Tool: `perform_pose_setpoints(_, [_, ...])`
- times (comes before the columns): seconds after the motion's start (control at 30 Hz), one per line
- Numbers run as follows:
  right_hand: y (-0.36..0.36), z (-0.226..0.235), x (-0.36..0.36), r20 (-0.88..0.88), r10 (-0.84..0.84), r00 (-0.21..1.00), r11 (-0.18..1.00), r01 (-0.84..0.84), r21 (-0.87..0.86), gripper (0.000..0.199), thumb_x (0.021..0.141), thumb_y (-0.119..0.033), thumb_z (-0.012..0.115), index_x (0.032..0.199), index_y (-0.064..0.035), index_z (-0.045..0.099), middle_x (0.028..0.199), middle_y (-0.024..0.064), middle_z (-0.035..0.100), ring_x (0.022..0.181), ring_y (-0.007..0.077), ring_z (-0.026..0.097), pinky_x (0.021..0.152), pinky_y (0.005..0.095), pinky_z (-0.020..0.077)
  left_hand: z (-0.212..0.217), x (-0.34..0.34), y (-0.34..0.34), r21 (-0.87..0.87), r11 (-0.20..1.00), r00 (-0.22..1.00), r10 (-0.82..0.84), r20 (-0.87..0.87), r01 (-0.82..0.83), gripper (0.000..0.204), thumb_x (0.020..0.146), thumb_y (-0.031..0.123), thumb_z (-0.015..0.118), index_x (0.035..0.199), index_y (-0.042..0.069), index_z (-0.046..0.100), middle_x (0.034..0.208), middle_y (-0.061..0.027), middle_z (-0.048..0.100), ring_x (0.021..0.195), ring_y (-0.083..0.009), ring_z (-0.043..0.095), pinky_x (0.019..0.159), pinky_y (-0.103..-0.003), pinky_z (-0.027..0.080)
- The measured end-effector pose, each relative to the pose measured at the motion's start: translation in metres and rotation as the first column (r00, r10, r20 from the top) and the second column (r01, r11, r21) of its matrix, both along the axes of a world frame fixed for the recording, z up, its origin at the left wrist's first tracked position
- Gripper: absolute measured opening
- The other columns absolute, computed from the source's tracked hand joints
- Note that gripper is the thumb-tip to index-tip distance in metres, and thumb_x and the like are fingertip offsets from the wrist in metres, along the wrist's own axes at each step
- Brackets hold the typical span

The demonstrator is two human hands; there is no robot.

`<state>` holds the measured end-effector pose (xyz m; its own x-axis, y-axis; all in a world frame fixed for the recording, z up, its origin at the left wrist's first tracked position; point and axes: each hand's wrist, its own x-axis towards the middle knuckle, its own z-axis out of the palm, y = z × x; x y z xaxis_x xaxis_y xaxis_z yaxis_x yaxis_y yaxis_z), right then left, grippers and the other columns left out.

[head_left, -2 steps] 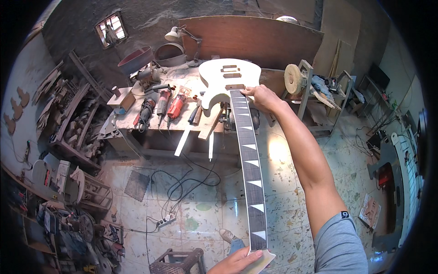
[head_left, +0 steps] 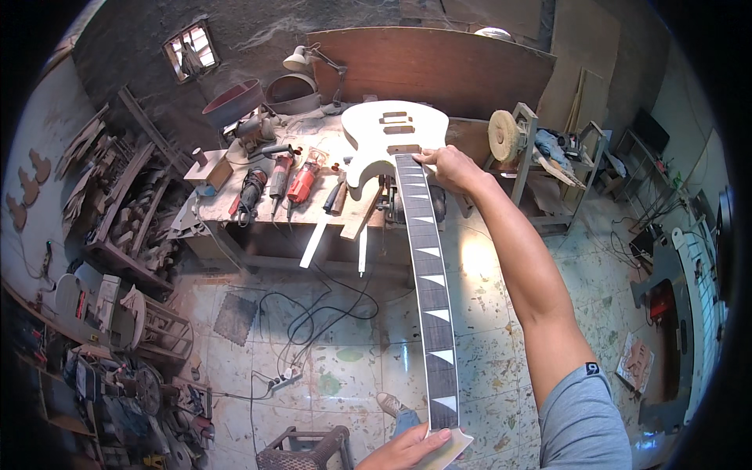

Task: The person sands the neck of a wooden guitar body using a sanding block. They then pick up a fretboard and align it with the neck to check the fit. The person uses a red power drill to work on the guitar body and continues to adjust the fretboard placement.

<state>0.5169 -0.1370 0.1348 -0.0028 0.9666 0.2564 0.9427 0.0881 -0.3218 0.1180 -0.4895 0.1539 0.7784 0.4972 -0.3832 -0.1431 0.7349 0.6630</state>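
A white electric guitar body (head_left: pixel 395 129) with rectangular cut-outs sits at the bench's front part. From it a long dark guitar neck (head_left: pixel 431 290) with white triangular inlays runs down toward me. At the near end my left hand (head_left: pixel 409 450) is closed around the neck by the pale headstock (head_left: pixel 448 450), thumb on top. My right hand (head_left: pixel 453 168) grips the far end, where neck and body meet, its fingertips on the fretboard edge. The fingers under the neck are hidden.
On the workbench (head_left: pixel 313 129) lie red power tools (head_left: pixel 304 182), a black one (head_left: pixel 251 192) and long strips (head_left: pixel 315 241). A buffing wheel (head_left: pixel 503 135) stands at right. Cables (head_left: pixel 313 313) cross the tiled floor near a stool (head_left: pixel 305 448). Wood scraps crowd the left rack (head_left: pixel 125 211).
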Motion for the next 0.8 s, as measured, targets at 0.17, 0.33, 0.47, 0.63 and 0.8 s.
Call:
perform_pose_setpoints(0.17, [0.000,-0.002,0.002,0.014,-0.007,1.000,1.000,0.007,-0.004,0.036,0.102,-0.016,0.058,0.136,-0.0244,0.069,0.144,0.0143,0.061,0.131,0.0374,0.058,0.111,0.0450,0.0481,0.033,-0.002,0.006,0.213,0.977,0.999,-0.001,0.052,-0.010,0.042,0.104,0.008,0.057,0.145,-0.004,0.057,0.156,-0.0211,0.045,0.148,-0.0320,0.040,0.126,-0.042,0.026])
perform_pose_setpoints(0.33, [0.004,-0.002,0.001,-0.001,-0.007,1.000,1.000,0.007,-0.001,0.037,0.103,-0.017,0.056,0.136,-0.0284,0.068,0.146,0.0128,0.060,0.131,0.0368,0.058,0.112,0.0446,0.0478,0.027,0.000,0.006,0.300,0.954,0.998,-0.029,0.058,0.010,0.041,0.105,0.007,0.056,0.144,-0.004,0.057,0.156,-0.0205,0.045,0.148,-0.0311,0.040,0.126,-0.042,0.025])
perform_pose_setpoints(0.47, [0.000,-0.001,-0.002,0.004,-0.002,1.000,1.000,0.002,-0.004,0.046,0.097,-0.008,0.054,0.137,-0.0267,0.068,0.147,0.0150,0.059,0.133,0.0372,0.057,0.114,0.0434,0.0463,0.029,0.007,0.004,0.091,0.996,1.000,0.003,-0.015,-0.002,0.040,0.105,0.007,0.055,0.143,-0.005,0.058,0.155,-0.0193,0.047,0.147,-0.0298,0.041,0.126,-0.041,0.024])
perform_pose_setpoints(0.63, [-0.003,0.002,-0.003,-0.026,0.020,0.999,1.000,-0.019,0.012,0.059,0.086,0.006,0.055,0.136,-0.0204,0.068,0.147,0.0194,0.057,0.134,0.0401,0.056,0.116,0.0426,0.0448,0.043,0.010,0.008,0.070,0.998,0.999,0.013,-0.041,-0.010,0.038,0.105,0.008,0.056,0.141,-0.005,0.059,0.151,-0.0174,0.050,0.145,-0.0277,0.043,0.125,-0.039,0.026])
perform_pose_setpoints(0.8, [0.001,-0.003,0.003,-0.026,0.033,0.999,0.999,-0.032,0.034,0.057,0.087,0.004,0.056,0.137,-0.0213,0.068,0.139,0.0198,0.062,0.127,0.0391,0.061,0.113,0.0411,0.0473,0.037,0.010,0.008,0.226,0.974,0.997,-0.016,-0.073,0.032,0.037,0.106,0.009,0.055,0.140,-0.005,0.059,0.150,-0.0165,0.052,0.144,-0.0255,0.045,0.124,-0.037,0.027])
